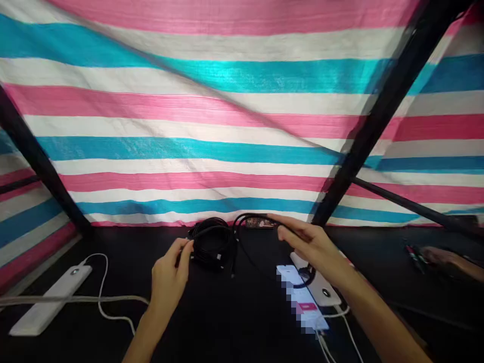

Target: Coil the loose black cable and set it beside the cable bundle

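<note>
Right now, the black cable coil (206, 258) lies on the black table (234, 322), close to the striped cloth (189, 151) at the back. A shiny plug tip (219, 257) pokes up on its right side. Just beside it, a loose black cable (245, 216) bends up and over toward the right. The left hand (170, 272) has its thumb and first finger closed in a pinch at the coil's left edge. The right hand (313, 247) reaches out long fingers, and they seem to grip the loose cable between finger and thumb, though the far side is hidden. So the step in hand looks like working the cable, with one hand at the coil and one at the loose part. A next move would call for a light, steady grip, so that the loose part does not snag the coil. Behind the cable sits a small dark thing with orange marks (259, 222); I cannot tell if it is a box or a packet. No bowl or cup shows, so I can name nothing kept inside one. Under the right arm, a lit phone (304, 302) lies beside a white power strip (327, 297). Another white power strip (56, 297) lies far left, with a thin white wire (101, 282). Far right, another person's hand (449, 259) rests in the dark.
</note>
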{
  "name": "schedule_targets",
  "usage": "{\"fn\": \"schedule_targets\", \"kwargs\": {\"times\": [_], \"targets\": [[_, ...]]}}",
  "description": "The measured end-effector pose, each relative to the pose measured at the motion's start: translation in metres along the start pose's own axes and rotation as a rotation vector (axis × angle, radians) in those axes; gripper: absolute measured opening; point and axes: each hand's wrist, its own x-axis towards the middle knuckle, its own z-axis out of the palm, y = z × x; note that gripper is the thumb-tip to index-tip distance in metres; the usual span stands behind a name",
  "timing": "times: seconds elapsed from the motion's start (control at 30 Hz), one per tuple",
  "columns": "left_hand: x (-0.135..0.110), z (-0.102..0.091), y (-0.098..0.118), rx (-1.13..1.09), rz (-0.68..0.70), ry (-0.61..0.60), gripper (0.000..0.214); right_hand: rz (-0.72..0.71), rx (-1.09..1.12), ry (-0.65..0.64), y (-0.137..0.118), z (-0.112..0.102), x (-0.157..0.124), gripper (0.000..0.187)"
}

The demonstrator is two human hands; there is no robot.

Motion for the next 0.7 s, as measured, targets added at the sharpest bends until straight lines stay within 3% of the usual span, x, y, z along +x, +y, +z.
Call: {"fn": "schedule_targets", "kwargs": {"times": [0.17, 0.3, 0.37, 0.47, 0.57, 0.63, 0.7], "targets": [[-0.011, -0.003, -0.009, -0.259, 0.095, 0.273, 0.018, 0.174, 0.187, 0.139, 0.041, -0.015, 0.024, 0.061], [-0.004, -0.008, -0.004, -0.319, 0.083, 0.386, 0.02, 0.219, 0.25, 0.136, 0.064, -0.018, 0.032, 0.047], [0.004, -0.013, -0.005, -0.19, 0.041, 0.379, 0.021, 0.16, 0.285, 0.192, 0.063, -0.025, 0.03, 0.043], [0.016, -0.022, -0.015, 0.174, -0.002, 0.369, 0.02, 0.005, 0.294, 0.39, 0.048, -0.046, 0.024, 0.042], [0.024, -0.027, -0.029, 0.429, -0.101, 0.447, 0.017, -0.191, 0.231, 0.563, 0.027, -0.071, 0.017, 0.042], [0.027, -0.025, -0.036, 0.388, -0.153, 0.547, 0.016, -0.293, 0.157, 0.649, 0.015, -0.084, 0.012, 0.045], [0.028, -0.021, -0.04, 0.153, -0.142, 0.668, 0.016, -0.301, 0.14, 0.687, 0.009, -0.091, 0.009, 0.048]]}}
